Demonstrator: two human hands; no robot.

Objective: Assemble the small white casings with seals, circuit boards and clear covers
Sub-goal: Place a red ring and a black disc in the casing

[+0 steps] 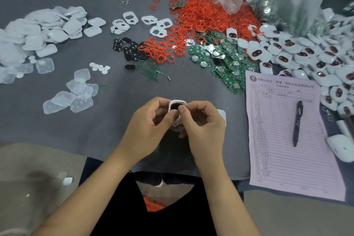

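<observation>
Near the counter's front edge, both hands pinch one white casing (177,110): left hand (148,126) steadies it while right hand (203,127) thumbs its dark insert (175,106) home.

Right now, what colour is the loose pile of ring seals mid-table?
Orange-red, seen best in the head view: the pile of ring seals beside the green circuit boards.

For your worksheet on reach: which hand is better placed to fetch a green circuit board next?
Probably the right hand: the green circuit boards lie on its side of the table, while the left hand can hold the white casing.
</observation>
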